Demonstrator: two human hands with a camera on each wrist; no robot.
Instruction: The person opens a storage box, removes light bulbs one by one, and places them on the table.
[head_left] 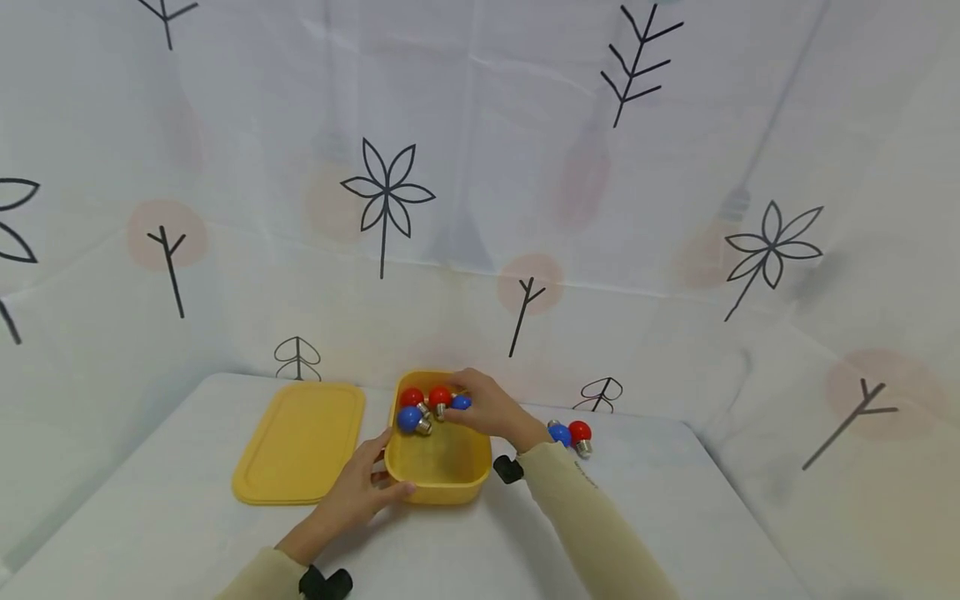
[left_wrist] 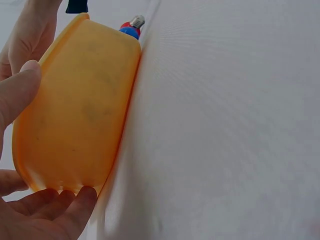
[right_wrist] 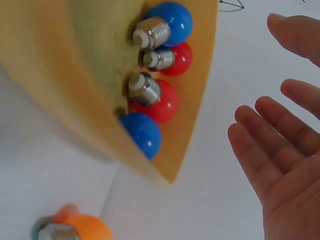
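Observation:
My left hand (head_left: 363,487) grips the near left corner of a yellow plastic box (head_left: 442,493). In the left wrist view its thumb (left_wrist: 25,87) lies along one side and its fingers (left_wrist: 75,212) bend round another. Inside, at the far end, lie two red light bulbs (right_wrist: 157,102) and two blue light bulbs (right_wrist: 172,22) with silver screw bases. Over the box's far right side is my right hand (head_left: 491,408). The right wrist view shows it apart from the bulbs, its fingers (right_wrist: 255,160) extended and holding nothing.
A yellow lid (head_left: 300,442) lies flat on the white table, left of the box. To the right of the box rest a blue bulb (head_left: 559,434) and a red bulb (head_left: 580,432), close together. A patterned white cloth (head_left: 450,317) hangs behind the table.

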